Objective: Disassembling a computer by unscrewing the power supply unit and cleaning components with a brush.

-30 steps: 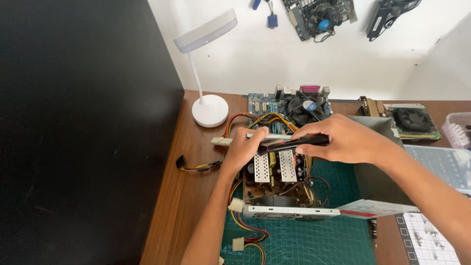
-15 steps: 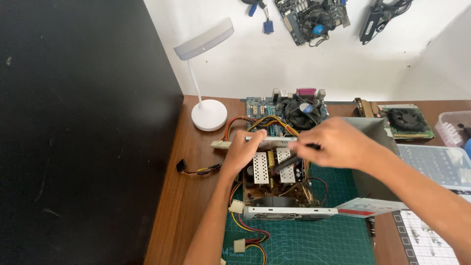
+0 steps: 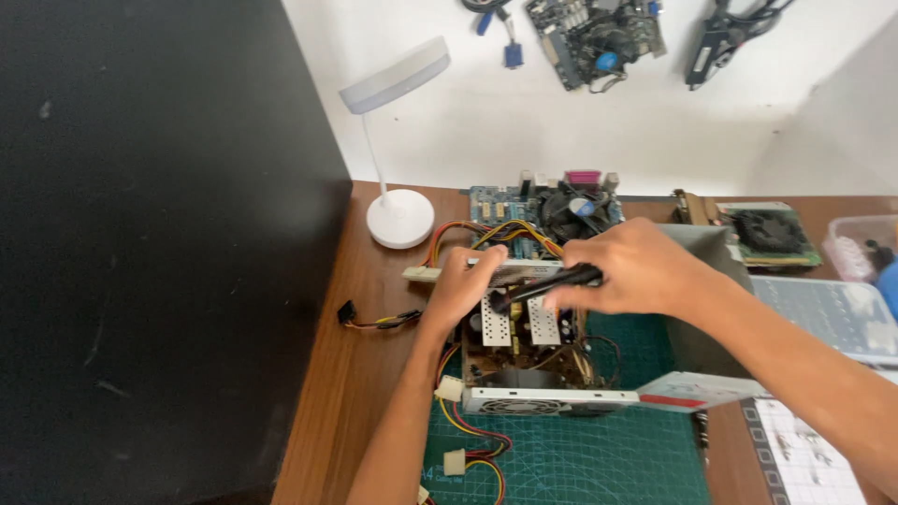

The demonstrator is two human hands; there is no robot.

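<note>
An open computer power supply (image 3: 524, 365) sits on a green cutting mat (image 3: 599, 458), its circuit board and two perforated heat sinks exposed. My left hand (image 3: 463, 285) grips the far rim of the metal case at its left side. My right hand (image 3: 636, 271) holds a black screwdriver (image 3: 547, 285), whose tip points left and down toward the heat sinks. Coloured wire bundles (image 3: 486, 238) run out of the case at the back, and more with white plugs (image 3: 458, 449) trail at the front left.
A white desk lamp (image 3: 398, 210) stands at the back left of the wooden table (image 3: 360, 374). A motherboard with a fan (image 3: 561, 206) lies behind the case, a graphics card (image 3: 772, 234) and a clear plastic box (image 3: 861, 248) to the right. More boards hang on the wall (image 3: 599, 37).
The camera has tilted up a little. My right hand has drawn the screwdriver slightly lower over the heat sinks; my left hand stays on the case rim.
</note>
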